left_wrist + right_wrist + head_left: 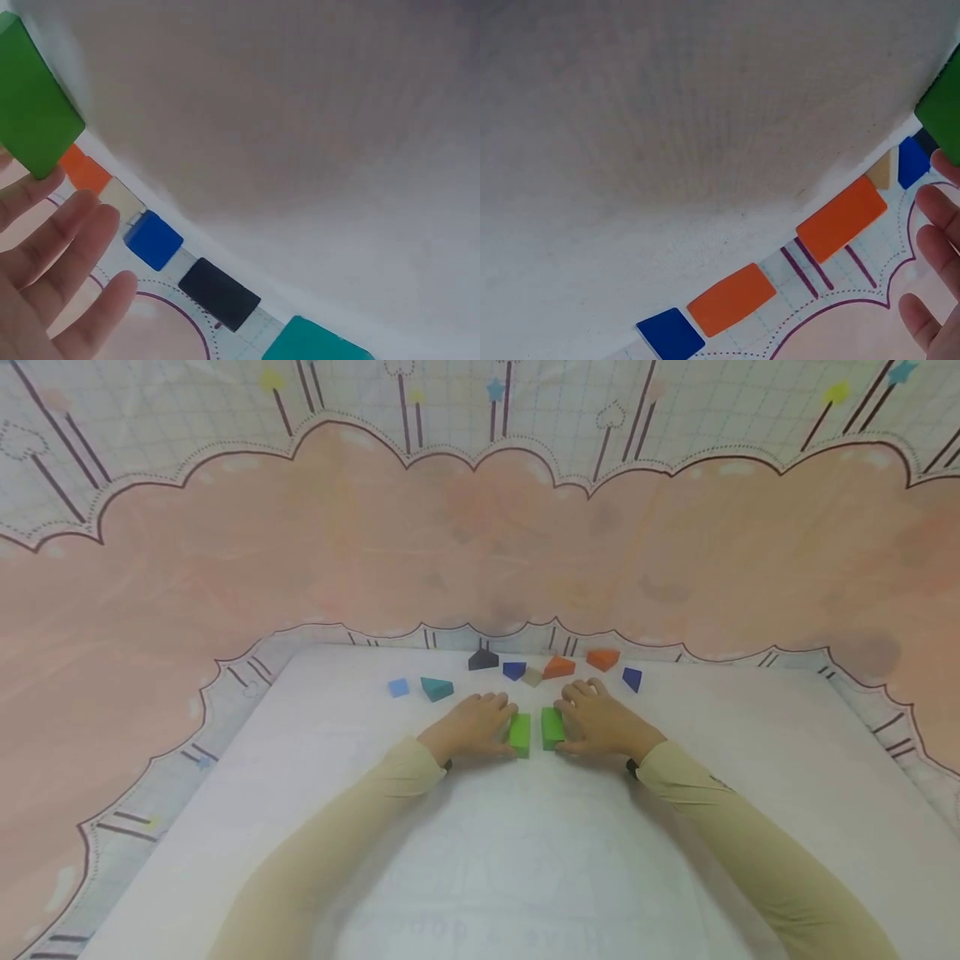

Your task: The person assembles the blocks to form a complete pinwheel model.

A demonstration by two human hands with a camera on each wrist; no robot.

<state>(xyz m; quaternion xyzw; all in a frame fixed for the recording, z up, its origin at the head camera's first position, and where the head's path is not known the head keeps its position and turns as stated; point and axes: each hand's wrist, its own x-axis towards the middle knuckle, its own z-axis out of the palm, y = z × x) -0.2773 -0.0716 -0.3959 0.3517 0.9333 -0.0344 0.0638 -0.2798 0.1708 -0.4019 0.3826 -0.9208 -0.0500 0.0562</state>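
Two bright green blocks stand side by side on the white table with a narrow gap between them. My left hand [471, 727] grips the left green block [521, 737] between thumb and fingers. The right green block [552, 728] is pinched the same way by my right hand [603, 720]. In the left wrist view, a green block [34, 97] shows at the fingertips, the other fingers spread beside it. Only a corner of a green block [943, 112] appears at the right edge of the right wrist view.
Beyond the hands lie a light blue block [398, 687], a teal block [437, 689], a black block [483, 660], a blue block [514, 671], a beige block [532, 677], two orange blocks, one [603, 659] farther right, and another blue block [632, 679]. A patterned cloth [480, 552] hangs behind the table.
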